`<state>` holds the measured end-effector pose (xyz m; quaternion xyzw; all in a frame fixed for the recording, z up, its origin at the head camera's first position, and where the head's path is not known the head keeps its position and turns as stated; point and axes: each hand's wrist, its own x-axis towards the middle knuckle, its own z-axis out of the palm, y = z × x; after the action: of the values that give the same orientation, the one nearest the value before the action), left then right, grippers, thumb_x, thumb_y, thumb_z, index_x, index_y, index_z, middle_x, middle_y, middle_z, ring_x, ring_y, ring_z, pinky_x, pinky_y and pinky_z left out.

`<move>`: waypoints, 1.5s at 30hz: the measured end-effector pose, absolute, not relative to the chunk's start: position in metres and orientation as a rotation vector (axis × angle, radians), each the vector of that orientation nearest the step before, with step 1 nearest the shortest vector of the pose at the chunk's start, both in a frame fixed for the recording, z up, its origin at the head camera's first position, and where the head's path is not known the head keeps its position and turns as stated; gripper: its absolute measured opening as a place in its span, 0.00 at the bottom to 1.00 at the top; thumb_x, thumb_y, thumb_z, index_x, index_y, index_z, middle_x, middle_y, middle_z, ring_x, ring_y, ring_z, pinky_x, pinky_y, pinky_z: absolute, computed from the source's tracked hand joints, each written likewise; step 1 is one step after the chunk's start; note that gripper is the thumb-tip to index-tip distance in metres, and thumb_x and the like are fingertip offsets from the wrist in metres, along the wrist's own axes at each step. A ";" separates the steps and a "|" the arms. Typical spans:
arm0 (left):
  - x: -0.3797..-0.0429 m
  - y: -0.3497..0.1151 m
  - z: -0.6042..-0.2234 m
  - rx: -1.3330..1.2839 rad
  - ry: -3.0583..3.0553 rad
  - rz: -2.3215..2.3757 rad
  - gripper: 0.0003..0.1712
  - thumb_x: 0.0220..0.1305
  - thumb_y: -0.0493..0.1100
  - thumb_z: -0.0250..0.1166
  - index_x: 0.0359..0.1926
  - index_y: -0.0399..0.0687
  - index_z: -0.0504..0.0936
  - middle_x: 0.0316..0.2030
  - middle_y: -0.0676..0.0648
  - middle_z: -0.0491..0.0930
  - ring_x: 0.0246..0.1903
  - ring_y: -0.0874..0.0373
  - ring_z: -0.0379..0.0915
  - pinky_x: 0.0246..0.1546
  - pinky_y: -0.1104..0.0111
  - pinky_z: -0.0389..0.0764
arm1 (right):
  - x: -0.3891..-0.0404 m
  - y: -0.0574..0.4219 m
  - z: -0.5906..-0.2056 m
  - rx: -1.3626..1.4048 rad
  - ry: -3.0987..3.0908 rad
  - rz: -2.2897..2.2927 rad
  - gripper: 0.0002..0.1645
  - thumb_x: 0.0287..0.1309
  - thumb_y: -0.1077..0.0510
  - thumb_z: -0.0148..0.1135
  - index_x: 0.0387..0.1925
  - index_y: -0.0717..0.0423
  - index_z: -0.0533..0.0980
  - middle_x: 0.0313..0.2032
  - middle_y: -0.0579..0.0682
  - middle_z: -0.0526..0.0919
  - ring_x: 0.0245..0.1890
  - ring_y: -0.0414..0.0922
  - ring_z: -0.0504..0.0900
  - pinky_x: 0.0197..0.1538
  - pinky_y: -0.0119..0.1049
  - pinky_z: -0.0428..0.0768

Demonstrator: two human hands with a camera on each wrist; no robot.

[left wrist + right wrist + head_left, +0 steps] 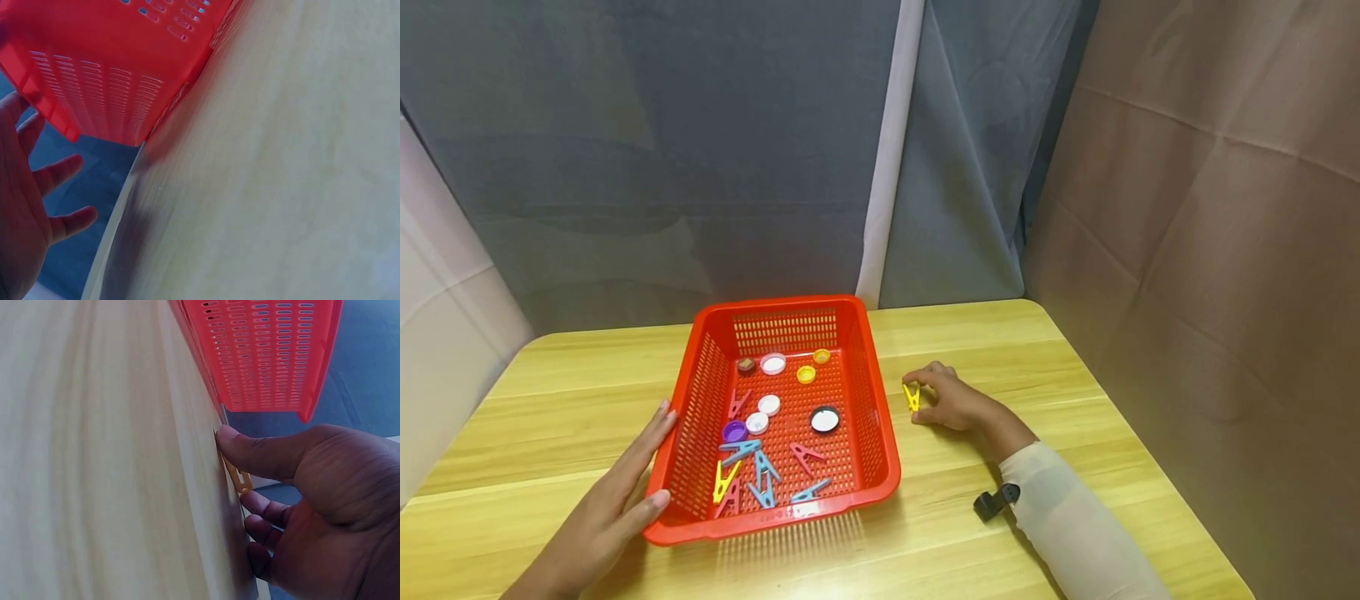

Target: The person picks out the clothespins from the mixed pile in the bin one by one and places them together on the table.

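A yellow clothespin [913, 398] lies on the table just right of the red basket, pinched between the thumb and fingers of my right hand [953, 402]. In the right wrist view, the clothespin [241, 480] shows partly between thumb and fingertips. My left hand [604, 510] is at the red basket [778, 517], its straight fingers and thumb against the left rim. Inside the basket lie blue clothespins [741, 451], pink clothespins [807, 456] and another yellow clothespin [726, 482]. Several bottle caps share its floor, among them a purple cap [734, 431] and a black-rimmed cap [825, 420].
The wooden table [1000, 333] has rounded back corners. Behind it hangs a grey curtain [760, 167], and a brown cloth [1210, 275] stands along the right side. A pale cloth [445, 242] hangs at the left. A small black camera [997, 502] sits on the right wrist.
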<state>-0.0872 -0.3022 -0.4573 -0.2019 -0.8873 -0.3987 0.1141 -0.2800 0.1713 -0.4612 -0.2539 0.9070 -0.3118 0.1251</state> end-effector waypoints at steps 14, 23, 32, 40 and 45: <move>-0.087 -0.302 -0.455 -0.570 -2.609 -1.202 0.51 0.75 0.34 0.62 0.90 0.59 0.49 0.91 0.52 0.41 0.85 0.80 0.35 0.68 0.93 0.44 | -0.279 0.172 -0.451 -0.672 2.602 -0.902 0.48 0.61 0.58 0.81 0.80 0.52 0.69 0.70 0.61 0.71 0.75 0.61 0.67 0.79 0.62 0.68; -0.088 -0.302 -0.457 -0.584 -2.582 -1.196 0.51 0.73 0.32 0.62 0.90 0.56 0.51 0.91 0.54 0.41 0.85 0.79 0.35 0.68 0.92 0.44 | -0.276 0.173 -0.440 -0.687 2.586 -0.873 0.53 0.62 0.57 0.82 0.82 0.55 0.65 0.72 0.63 0.69 0.74 0.64 0.70 0.78 0.63 0.70; -0.088 -0.303 -0.458 -0.606 -2.560 -1.200 0.51 0.72 0.30 0.62 0.89 0.53 0.51 0.91 0.52 0.42 0.85 0.78 0.36 0.69 0.92 0.44 | -0.274 0.174 -0.424 -0.675 2.590 -0.910 0.54 0.65 0.58 0.79 0.84 0.55 0.61 0.76 0.66 0.64 0.76 0.67 0.72 0.77 0.62 0.73; -0.087 -0.301 -0.457 -0.584 -2.580 -1.190 0.50 0.73 0.32 0.62 0.89 0.55 0.51 0.90 0.54 0.42 0.85 0.80 0.36 0.68 0.92 0.43 | -0.272 0.168 -0.396 -0.736 2.614 -0.947 0.52 0.66 0.57 0.78 0.84 0.52 0.62 0.78 0.65 0.63 0.76 0.68 0.71 0.74 0.65 0.76; -0.088 -0.301 -0.458 -0.592 -2.567 -1.199 0.50 0.72 0.31 0.62 0.89 0.54 0.52 0.90 0.52 0.42 0.85 0.79 0.36 0.69 0.92 0.44 | -0.269 0.157 -0.379 -0.763 2.625 -0.974 0.52 0.65 0.57 0.78 0.84 0.50 0.62 0.79 0.61 0.63 0.76 0.66 0.70 0.75 0.66 0.75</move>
<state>-0.0876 -0.3013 -0.4578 -0.2031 -0.8801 -0.4111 0.1231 -0.2694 0.1574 -0.3790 -0.2610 0.8981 -0.3332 0.1196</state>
